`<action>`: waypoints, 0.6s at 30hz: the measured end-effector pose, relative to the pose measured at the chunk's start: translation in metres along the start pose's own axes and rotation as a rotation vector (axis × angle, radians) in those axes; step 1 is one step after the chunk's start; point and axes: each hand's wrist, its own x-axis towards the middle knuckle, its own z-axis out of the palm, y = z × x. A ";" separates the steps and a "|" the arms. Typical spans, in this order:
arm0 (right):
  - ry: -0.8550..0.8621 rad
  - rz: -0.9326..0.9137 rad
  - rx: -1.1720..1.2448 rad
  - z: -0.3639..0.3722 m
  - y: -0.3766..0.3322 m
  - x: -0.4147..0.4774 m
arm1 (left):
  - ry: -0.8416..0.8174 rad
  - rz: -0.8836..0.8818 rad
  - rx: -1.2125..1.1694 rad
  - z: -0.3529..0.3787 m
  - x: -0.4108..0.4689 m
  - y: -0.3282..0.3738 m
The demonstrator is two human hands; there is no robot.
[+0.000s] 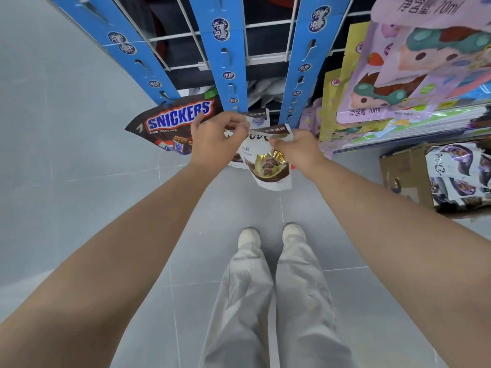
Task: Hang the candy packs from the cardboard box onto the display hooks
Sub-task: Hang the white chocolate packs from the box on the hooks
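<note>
Head view: a grey tiled floor, smooth and matt with thin pale joints, fills most of the frame. Over it rises the middle blue strip, a flat cardboard band with round logos and cut tabs down its length. Two matching strips flank it, and a white wire grid runs behind all three.

Right of the middle strip, beyond its neighbour, hangs a thick fan of glossy pink and lilac pouches with cartoon prints. Further right and lower sits the brown cardboard box, its flap open, crammed with crinkled white-and-purple packs.

Below the strip stand pale baggy trousers and off-white shoes.

Left of the strip's foot hangs a shiny brown Snickers pack, tilted.

At the strip's foot is the white candy pack, a soft pouch with a brown header and gold-wrapped chocolates printed on it. A second header of the same print shows just behind it.

The left hand covers the pouch's left side, fingers pinching its top edge. The right hand pinches the top right corner between thumb and fingers.
</note>
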 end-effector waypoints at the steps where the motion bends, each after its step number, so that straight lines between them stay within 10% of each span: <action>1: -0.013 0.001 0.029 0.002 -0.003 -0.001 | -0.006 0.010 0.034 -0.004 0.001 -0.002; 18: 0.096 -0.109 0.105 0.020 -0.030 0.014 | 0.308 -0.219 0.116 -0.012 0.033 0.023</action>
